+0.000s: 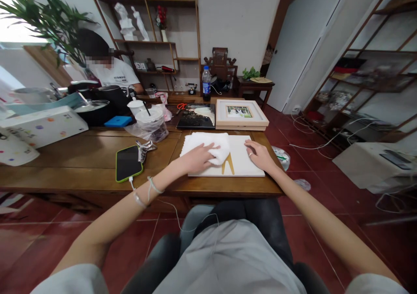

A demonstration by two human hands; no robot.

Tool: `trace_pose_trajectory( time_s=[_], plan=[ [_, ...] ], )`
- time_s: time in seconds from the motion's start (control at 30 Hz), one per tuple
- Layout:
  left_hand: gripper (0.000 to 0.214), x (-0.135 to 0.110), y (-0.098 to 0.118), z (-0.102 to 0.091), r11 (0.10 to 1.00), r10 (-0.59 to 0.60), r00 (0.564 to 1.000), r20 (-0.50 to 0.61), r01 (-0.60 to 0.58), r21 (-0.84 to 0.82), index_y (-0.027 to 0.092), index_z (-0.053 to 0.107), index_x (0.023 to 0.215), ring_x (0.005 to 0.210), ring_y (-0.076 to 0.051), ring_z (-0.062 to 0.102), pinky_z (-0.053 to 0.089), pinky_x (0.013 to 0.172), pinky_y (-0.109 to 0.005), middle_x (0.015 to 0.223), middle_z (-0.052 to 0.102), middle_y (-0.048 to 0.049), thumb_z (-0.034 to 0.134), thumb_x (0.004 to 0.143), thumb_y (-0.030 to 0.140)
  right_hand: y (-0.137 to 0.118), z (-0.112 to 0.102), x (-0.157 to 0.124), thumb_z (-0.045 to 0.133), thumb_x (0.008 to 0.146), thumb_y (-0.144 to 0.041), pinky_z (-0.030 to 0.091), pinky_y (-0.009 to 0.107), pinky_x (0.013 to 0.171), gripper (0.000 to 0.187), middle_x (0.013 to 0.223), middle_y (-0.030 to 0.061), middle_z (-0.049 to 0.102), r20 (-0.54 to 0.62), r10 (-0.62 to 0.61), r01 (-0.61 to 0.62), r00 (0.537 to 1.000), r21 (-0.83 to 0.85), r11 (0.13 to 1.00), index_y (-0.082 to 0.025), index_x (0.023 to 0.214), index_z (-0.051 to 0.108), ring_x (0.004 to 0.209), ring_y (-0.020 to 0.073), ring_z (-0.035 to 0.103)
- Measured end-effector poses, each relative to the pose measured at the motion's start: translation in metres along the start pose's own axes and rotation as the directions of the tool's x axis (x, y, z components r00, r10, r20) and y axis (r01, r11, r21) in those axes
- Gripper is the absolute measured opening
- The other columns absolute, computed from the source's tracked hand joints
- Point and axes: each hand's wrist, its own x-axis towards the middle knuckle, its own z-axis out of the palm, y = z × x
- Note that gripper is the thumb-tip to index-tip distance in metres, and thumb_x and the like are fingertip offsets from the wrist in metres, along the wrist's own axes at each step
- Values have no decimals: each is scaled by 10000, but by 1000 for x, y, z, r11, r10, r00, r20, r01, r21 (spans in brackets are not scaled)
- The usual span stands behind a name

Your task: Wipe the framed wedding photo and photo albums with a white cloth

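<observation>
A white flat panel [244, 161] with a gold mark [228, 166] lies at the near edge of the wooden table [87, 163]. My left hand [198, 157] presses a folded white cloth [211, 148] onto the panel, fingers curled over the cloth. Flat on the panel's right part rests my right hand [259, 155], fingers stretched out and holding nothing, a ring on one finger.
A phone in a green case [128, 163] and a metal clip [145, 148] lie left of the panel. Behind it are a dark picture [197, 117], a framed picture [241, 113], a bottle [206, 84] and bagged cups [148, 122]. Another person [110, 72] sits at the far left.
</observation>
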Motion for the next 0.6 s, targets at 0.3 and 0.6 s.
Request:
trace_pose_trajectory(
  time_s=[0.3,0.6],
  plan=[
    [318,30,-39,18,989,-117,976,-181,131,64,101,581,1109,1265,-277,381,318,1004,-386,1369,422,-156,354,912,207,0,0,0,473,785,-132,382,412,1012,309,1193,105,605,5,2,-2,1000,-7,1000,-166,1045,635,1153,234,528],
    [250,-42,30,16,992,6,989,-150,14,128,174,643,1019,1335,-273,271,286,1061,-407,1431,353,-72,467,841,159,0,1,0,481,774,-116,376,423,1019,321,1190,88,609,-8,3,-2,1000,23,1000,-191,1043,640,1157,240,523]
  ],
)
